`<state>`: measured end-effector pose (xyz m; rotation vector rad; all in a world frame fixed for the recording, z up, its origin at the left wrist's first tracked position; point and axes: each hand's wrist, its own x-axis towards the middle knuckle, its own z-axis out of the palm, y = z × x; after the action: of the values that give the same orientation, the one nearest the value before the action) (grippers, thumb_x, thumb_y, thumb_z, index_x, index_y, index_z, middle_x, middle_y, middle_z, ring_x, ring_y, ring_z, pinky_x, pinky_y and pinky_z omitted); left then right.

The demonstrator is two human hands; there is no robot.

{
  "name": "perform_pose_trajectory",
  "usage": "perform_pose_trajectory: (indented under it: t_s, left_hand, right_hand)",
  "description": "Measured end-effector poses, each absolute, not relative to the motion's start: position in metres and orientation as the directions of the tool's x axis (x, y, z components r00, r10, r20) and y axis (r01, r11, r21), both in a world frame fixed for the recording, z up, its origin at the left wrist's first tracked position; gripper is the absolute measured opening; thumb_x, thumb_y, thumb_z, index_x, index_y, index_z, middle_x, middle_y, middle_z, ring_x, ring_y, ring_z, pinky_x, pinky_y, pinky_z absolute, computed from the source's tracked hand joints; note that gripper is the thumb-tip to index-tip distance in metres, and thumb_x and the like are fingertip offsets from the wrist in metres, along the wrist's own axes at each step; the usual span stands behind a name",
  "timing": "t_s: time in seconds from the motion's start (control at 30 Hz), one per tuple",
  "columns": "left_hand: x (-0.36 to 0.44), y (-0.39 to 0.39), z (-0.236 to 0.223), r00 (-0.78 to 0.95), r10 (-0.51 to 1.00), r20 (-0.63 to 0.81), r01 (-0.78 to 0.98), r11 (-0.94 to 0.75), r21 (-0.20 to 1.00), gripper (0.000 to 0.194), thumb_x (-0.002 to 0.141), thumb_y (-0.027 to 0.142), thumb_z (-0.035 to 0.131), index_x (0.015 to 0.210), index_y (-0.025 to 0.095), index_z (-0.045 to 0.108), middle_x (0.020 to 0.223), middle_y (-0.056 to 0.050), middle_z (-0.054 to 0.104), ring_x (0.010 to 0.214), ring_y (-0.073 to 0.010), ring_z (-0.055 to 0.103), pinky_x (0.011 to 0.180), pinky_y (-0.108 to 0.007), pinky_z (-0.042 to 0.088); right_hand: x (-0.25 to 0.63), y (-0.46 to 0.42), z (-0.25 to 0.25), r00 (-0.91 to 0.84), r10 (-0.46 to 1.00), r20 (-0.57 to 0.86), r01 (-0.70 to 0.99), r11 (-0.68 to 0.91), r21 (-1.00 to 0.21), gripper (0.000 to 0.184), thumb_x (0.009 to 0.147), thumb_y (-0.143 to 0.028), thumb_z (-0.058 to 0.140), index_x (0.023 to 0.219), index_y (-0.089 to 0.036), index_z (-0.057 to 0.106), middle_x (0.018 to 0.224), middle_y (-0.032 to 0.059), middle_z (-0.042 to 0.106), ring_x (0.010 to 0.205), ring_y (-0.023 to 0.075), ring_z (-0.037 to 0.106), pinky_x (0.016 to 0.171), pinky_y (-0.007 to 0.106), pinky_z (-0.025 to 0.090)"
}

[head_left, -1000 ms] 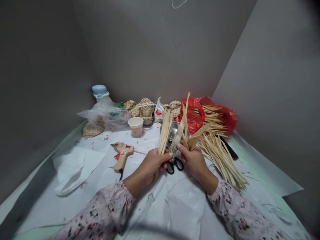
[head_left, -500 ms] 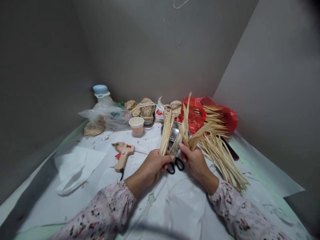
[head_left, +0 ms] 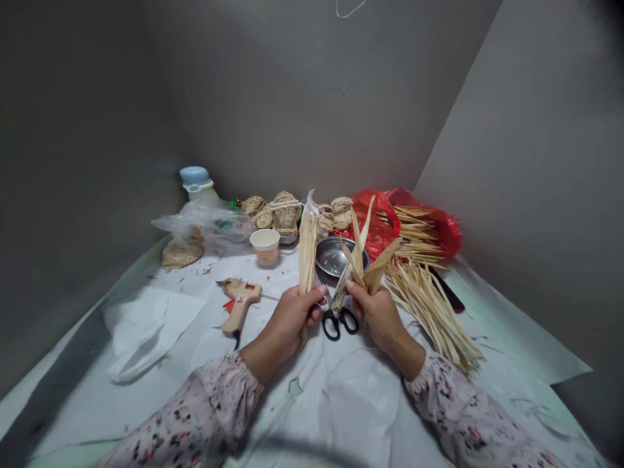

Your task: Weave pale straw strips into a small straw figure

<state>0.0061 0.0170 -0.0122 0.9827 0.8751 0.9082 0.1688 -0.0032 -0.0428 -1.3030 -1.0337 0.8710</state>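
My left hand (head_left: 296,313) is closed around a bundle of pale dried husk strips (head_left: 307,250) that stands upright out of the grip. In my right hand (head_left: 379,312) are several dried husk leaves (head_left: 359,244), fanned out upward, along with a short grey-speckled husk piece (head_left: 344,286) pinched at the fingertips and pointing down to the left. Between and below the hands, black-handled scissors (head_left: 340,323) lie on the white sheet. Behind them sits a round metal bowl (head_left: 331,253), partly covered by the leaves.
A glue gun (head_left: 240,302) and paper cup (head_left: 266,246) are at left. Woven husk pieces (head_left: 286,211) line the back. At right are a red plastic bag (head_left: 446,224) of husks, loose husk strips (head_left: 433,312) and a dark phone-like object (head_left: 449,292). A blue-lidded bottle (head_left: 195,179) stands back left.
My hands have moved apart. The left, with its bundle, has shifted left and let go of the speckled piece, which stays in my right hand. More of the bowl and scissors shows.
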Motion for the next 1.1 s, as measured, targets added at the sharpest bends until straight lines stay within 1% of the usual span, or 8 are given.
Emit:
perform_pose_trajectory:
  t_s: [0.17,0.37,0.53,0.67,0.73,0.8,0.93,1.1]
  left_hand:
    - [0.006,0.017,-0.010,0.342,0.926,-0.161,-0.227,0.248,0.942,0.035,0.076,0.042,0.069,0.063,0.015,0.051,0.052,0.005,0.044,0.041,-0.0033,0.034,0.040,-0.018,0.022]
    - [0.006,0.016,-0.010,0.395,0.909,-0.132,-0.226,0.235,0.945,0.038,0.076,0.047,0.069,0.064,0.015,0.052,0.054,0.004,0.045,0.043,-0.0042,0.034,0.041,-0.019,0.022]
    - [0.006,0.014,-0.011,0.452,0.885,-0.107,-0.197,0.216,0.956,0.028,0.072,0.036,0.075,0.074,0.014,0.058,0.055,0.006,0.043,0.045,-0.0049,0.032,0.041,-0.019,0.021]
    - [0.006,0.016,-0.013,0.412,0.907,-0.087,-0.216,0.190,0.958,0.021,0.071,0.027,0.075,0.074,0.013,0.061,0.057,0.005,0.045,0.045,-0.0043,0.031,0.041,-0.019,0.021]
    - [0.006,0.018,-0.014,0.370,0.925,-0.086,-0.236,0.183,0.954,0.020,0.071,0.026,0.074,0.072,0.013,0.059,0.056,0.005,0.045,0.045,-0.0046,0.033,0.041,-0.018,0.022]
    - [0.006,0.020,-0.014,0.326,0.942,-0.083,-0.253,0.172,0.952,0.021,0.071,0.026,0.073,0.070,0.014,0.057,0.055,0.005,0.045,0.045,-0.0050,0.035,0.041,-0.018,0.024]
    - [0.006,0.021,-0.011,0.283,0.954,-0.103,-0.261,0.180,0.949,0.023,0.071,0.027,0.073,0.071,0.015,0.055,0.055,0.004,0.046,0.045,-0.0055,0.037,0.040,-0.018,0.027]
    - [0.007,0.019,-0.006,0.261,0.958,-0.122,-0.266,0.192,0.945,0.024,0.068,0.025,0.075,0.068,0.015,0.053,0.052,0.005,0.045,0.043,-0.0050,0.036,0.039,-0.017,0.026]
  right_hand:
    - [0.170,-0.002,-0.046,0.289,0.951,0.111,0.037,0.105,-0.994,0.039,0.079,-0.047,0.066,0.059,-0.019,0.048,0.044,-0.0058,0.044,0.040,0.0074,0.037,0.040,0.021,0.027]
    - [0.167,-0.004,-0.039,0.219,0.970,0.102,-0.014,0.108,-0.994,0.035,0.077,-0.046,0.066,0.064,-0.018,0.051,0.045,-0.0071,0.041,0.040,0.0067,0.033,0.039,0.021,0.024]
    - [0.159,-0.010,-0.029,0.148,0.983,0.111,0.133,0.092,-0.987,0.030,0.073,-0.043,0.069,0.065,-0.017,0.055,0.049,-0.0061,0.044,0.044,0.0080,0.036,0.043,0.022,0.029]
    - [0.161,-0.010,-0.023,0.173,0.976,0.134,0.107,0.117,-0.987,0.032,0.075,-0.045,0.068,0.080,-0.014,0.066,0.061,-0.0024,0.054,0.052,0.0091,0.043,0.047,0.021,0.034]
    - [0.165,-0.008,-0.022,0.212,0.972,0.097,0.046,0.089,-0.995,0.036,0.078,-0.048,0.066,0.084,-0.013,0.067,0.060,-0.0027,0.054,0.047,0.0074,0.041,0.044,0.020,0.031]
    - [0.170,-0.007,-0.022,0.212,0.977,0.023,-0.096,0.045,-0.994,0.038,0.080,-0.051,0.064,0.088,-0.013,0.067,0.057,-0.0037,0.052,0.042,0.0057,0.038,0.040,0.019,0.028]
    - [0.176,-0.005,-0.021,0.100,0.988,-0.121,-0.428,-0.067,-0.901,0.036,0.084,-0.047,0.061,0.092,-0.012,0.066,0.061,-0.0005,0.058,0.046,0.0085,0.052,0.043,0.018,0.038]
    - [0.180,-0.005,-0.017,0.042,0.981,-0.192,-0.565,-0.135,-0.814,0.032,0.090,-0.041,0.055,0.087,-0.011,0.067,0.063,0.0036,0.061,0.054,0.0123,0.058,0.048,0.020,0.045]
